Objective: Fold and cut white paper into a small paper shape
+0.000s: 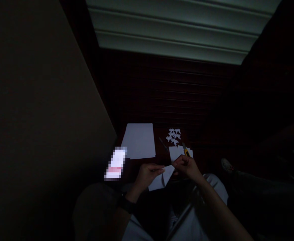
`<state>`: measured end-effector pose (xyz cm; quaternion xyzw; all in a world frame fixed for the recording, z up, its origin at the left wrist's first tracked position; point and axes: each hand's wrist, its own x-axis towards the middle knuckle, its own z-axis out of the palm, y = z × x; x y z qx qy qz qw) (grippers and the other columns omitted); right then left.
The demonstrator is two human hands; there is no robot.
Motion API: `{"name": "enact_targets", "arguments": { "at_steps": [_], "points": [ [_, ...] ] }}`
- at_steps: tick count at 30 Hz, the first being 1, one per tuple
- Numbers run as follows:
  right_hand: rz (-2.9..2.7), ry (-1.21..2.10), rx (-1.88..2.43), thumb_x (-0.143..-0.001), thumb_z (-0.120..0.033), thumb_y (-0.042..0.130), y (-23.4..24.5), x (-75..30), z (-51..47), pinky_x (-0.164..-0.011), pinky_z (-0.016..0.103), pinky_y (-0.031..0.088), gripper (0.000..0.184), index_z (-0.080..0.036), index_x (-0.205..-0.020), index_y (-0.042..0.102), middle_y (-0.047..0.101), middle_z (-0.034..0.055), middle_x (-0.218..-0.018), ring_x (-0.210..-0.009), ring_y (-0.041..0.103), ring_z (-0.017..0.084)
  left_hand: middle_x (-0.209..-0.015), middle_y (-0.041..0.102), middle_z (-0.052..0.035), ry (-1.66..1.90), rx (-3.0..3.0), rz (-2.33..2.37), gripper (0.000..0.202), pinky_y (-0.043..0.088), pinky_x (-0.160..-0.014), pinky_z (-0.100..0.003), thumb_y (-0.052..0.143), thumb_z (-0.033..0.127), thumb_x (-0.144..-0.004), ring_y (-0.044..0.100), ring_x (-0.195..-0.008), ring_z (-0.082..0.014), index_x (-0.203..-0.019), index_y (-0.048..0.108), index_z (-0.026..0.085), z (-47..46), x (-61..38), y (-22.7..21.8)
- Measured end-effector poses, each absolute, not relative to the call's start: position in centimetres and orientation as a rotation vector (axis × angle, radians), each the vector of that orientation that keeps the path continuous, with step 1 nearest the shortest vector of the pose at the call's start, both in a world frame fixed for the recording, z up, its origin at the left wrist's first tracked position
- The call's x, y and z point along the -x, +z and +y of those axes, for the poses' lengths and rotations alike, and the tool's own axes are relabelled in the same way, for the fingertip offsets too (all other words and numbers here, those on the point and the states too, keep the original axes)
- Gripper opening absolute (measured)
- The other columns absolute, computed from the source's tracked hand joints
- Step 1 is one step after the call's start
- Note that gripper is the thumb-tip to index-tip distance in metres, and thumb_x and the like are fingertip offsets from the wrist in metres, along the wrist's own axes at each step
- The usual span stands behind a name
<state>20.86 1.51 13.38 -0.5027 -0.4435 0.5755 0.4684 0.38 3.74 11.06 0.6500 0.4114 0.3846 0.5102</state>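
A folded piece of white paper [159,180] is held between my two hands, above my lap at the table's near edge. My left hand [148,174] pinches its upper left edge between thumb and fingers. At the paper's upper right corner, my right hand [186,166] has its fingertips closed on the tip. Just beyond my right hand lie loose white paper sheets [174,153], with a yellow utility knife [187,152] on them. Several small folded or cut white paper pieces [174,135] sit in a cluster farther back.
A stack of white paper [139,140] lies at the left of the small dark table. A thin pen-like object [163,144] rests beside it. At the front left glows a blurred-out phone-like screen [115,164]. A wall stands left; a slatted shutter [172,30] rises behind. A shoe [227,165] shows at right.
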Motion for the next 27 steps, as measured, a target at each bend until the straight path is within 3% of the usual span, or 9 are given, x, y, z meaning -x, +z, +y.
{"name": "enact_targets", "arguments": {
  "at_steps": [3, 7, 13, 27],
  "points": [
    [-1.058, 1.389, 1.213, -0.064, -0.037, 0.070, 13.4, -20.7, 1.4, -0.052, 0.030, 0.053, 0.026, -0.016, -0.073, 0.058, 0.063, 0.0012, -0.062, -0.053, 0.060, 0.016, -0.087, 0.070, -0.0037, 0.945, -1.627, 0.972, 0.020, 0.049, -0.068, -0.024, 0.063, 0.032, -0.072, 0.064, -0.077, -0.0182, -0.087, 0.071, 0.021, 3.5, -0.6, 11.5],
    [-0.995, 1.390, 1.191, -0.061, -0.039, 0.072, 13.6, -20.0, 1.4, -0.055, 0.032, 0.053, 0.038, -0.018, -0.090, 0.058, 0.063, 0.0001, -0.066, -0.058, 0.061, 0.017, -0.082, 0.070, -0.0036, 1.022, -1.624, 1.007, 0.021, 0.048, -0.064, -0.023, 0.060, 0.032, -0.075, 0.063, -0.074, -0.0173, -0.089, 0.071, 0.021, 3.2, -1.1, 11.8],
    [-0.925, 1.355, 1.275, -0.059, -0.046, 0.071, 13.1, -18.7, 1.6, -0.050, 0.029, 0.051, 0.034, -0.016, -0.070, 0.062, 0.061, 0.0007, -0.060, -0.051, 0.058, 0.016, -0.086, 0.069, -0.0044, 1.129, -1.541, 1.060, 0.020, 0.050, -0.069, -0.024, 0.061, 0.031, -0.074, 0.063, -0.078, -0.0179, -0.088, 0.071, 0.021, 3.0, -1.5, 11.2],
    [-1.078, 1.295, 1.244, -0.061, -0.048, 0.069, 14.1, -19.0, 3.5, -0.041, 0.023, 0.045, 0.035, -0.014, -0.065, 0.060, 0.054, -0.0017, -0.052, -0.043, 0.050, 0.011, -0.091, 0.070, -0.0049, 1.157, -1.455, 1.079, 0.022, 0.050, -0.077, -0.028, 0.063, 0.030, -0.072, 0.064, -0.084, -0.0195, -0.090, 0.070, 0.018, 3.6, -1.7, 11.0]
  ]
}}
